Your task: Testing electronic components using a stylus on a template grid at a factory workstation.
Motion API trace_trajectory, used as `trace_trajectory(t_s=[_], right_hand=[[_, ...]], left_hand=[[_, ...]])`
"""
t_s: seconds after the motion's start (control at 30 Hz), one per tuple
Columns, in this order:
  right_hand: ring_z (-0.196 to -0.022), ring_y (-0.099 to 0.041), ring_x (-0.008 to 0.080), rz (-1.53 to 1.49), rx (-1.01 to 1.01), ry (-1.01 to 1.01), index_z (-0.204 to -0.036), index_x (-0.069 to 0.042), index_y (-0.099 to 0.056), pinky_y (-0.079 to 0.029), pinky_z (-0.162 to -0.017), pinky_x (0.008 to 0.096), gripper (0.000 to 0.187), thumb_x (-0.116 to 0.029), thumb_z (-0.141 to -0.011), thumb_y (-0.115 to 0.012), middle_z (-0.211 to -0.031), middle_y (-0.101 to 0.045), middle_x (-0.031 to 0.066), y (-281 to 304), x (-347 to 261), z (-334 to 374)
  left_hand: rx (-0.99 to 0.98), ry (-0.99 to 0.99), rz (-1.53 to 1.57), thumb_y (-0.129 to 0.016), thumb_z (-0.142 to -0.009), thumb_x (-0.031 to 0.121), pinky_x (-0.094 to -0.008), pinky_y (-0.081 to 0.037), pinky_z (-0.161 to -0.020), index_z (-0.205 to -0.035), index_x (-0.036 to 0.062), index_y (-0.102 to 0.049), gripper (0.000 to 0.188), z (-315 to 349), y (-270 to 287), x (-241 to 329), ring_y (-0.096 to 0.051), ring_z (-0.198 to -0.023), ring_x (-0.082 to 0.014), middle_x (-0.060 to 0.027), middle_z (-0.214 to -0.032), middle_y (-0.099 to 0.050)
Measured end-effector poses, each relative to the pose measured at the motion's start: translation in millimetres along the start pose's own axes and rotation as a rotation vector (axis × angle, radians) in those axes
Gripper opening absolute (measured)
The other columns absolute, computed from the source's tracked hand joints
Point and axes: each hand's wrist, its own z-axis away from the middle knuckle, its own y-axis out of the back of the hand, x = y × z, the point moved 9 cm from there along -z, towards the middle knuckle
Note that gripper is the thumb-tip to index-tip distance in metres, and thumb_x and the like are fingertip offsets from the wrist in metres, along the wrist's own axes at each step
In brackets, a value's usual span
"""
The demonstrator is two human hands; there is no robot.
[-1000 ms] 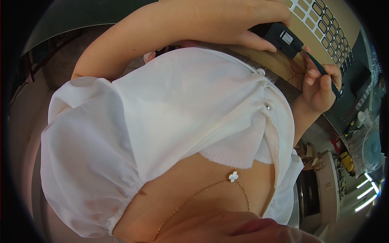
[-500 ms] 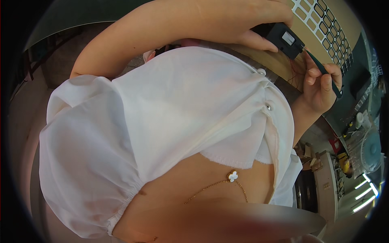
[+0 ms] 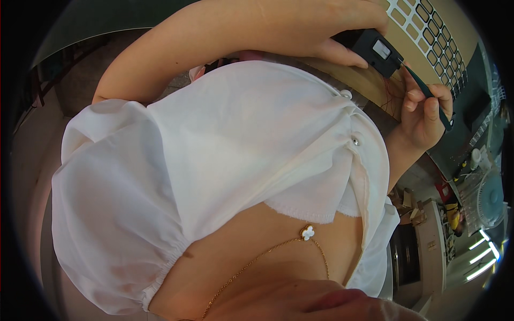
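My left hand (image 3: 350,33) reaches across from the left, its thumb along the near side of a small black plastic case (image 3: 379,53). It grips this case, which has a pale rectangular patch on its upper face; the other fingers are partly hidden. My right hand (image 3: 425,115) is closed around dark green tweezers (image 3: 426,91), thumb and fingers bent over the shaft. The thin metal tip of the tweezers meets the right edge of the case, close to a small protruding part. Thin red wires (image 3: 390,92) hang below the case, beside my right fingers.
Under the case lies a brown board (image 3: 369,85). A sheet with white and black rounded-square frames (image 3: 428,32) spreads beyond it. On the dark green surface at right lies a black block (image 3: 476,111). A blue fan (image 3: 490,198) stands farther right, near cardboard boxes (image 3: 412,208).
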Motion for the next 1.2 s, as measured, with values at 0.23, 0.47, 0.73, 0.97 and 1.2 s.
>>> trace_trajectory(t_s=[0.23, 0.47, 0.73, 0.97, 1.2], right_hand=[[-0.056, -0.061, 0.0179, 0.004, 0.003, 0.003, -0.097, 0.002, -0.050, -0.032, -0.095, 0.0534, 0.017, -0.009, -0.084, -0.051, -0.076, -0.062, 0.0198, 0, -1, 0], [-0.056, -0.061, 0.0183, 0.003, 0.001, 0.004, -0.097, 0.002, -0.050, -0.032, -0.094, 0.0533, 0.016, -0.007, -0.084, -0.050, -0.076, -0.062, 0.0198, -2, -1, -1], [-0.058, -0.061, 0.0196, -0.005, 0.019, -0.003, -0.096, 0.003, -0.050, -0.035, -0.093, 0.0519, 0.015, -0.003, -0.082, -0.050, -0.076, -0.062, 0.0202, -3, -1, 0], [-0.058, -0.061, 0.0204, 0.025, 0.038, 0.009, -0.095, 0.004, -0.050, -0.042, -0.088, 0.0453, 0.015, -0.002, -0.082, -0.049, -0.076, -0.062, 0.0202, 0, 0, 2], [-0.060, -0.062, 0.0214, 0.006, 0.038, 0.005, -0.097, 0.005, -0.049, -0.050, -0.074, 0.0336, 0.016, -0.002, -0.083, -0.049, -0.077, -0.061, 0.0214, -5, 1, 1]], left_hand=[[-0.009, 0.003, 0.020, -0.063, -0.069, 0.021, -0.0301, -0.042, -0.068, -0.080, 0.0059, -0.047, 0.025, 0, -1, 0, -0.051, -0.070, -0.0239, -0.0105, -0.076, -0.052], [0.048, -0.077, -0.015, -0.064, -0.068, 0.021, -0.0303, -0.043, -0.067, -0.081, 0.0057, -0.048, 0.026, 0, 2, 3, -0.052, -0.070, -0.0244, -0.0106, -0.077, -0.053], [0.050, 0.003, -0.031, -0.065, -0.067, 0.022, -0.0304, -0.043, -0.068, -0.083, 0.0054, -0.048, 0.028, 4, 5, 6, -0.052, -0.072, -0.0246, -0.0107, -0.078, -0.053], [0.044, 0.053, -0.043, -0.065, -0.067, 0.022, -0.0305, -0.042, -0.070, -0.086, 0.0049, -0.049, 0.030, 4, 6, 7, -0.053, -0.073, -0.0243, -0.0105, -0.080, -0.054], [0.144, -0.352, -0.301, -0.065, -0.067, 0.023, -0.0317, -0.042, -0.078, -0.101, 0.0072, -0.052, 0.039, 6, 6, 31, -0.054, -0.088, -0.0220, -0.0100, -0.095, -0.056]])
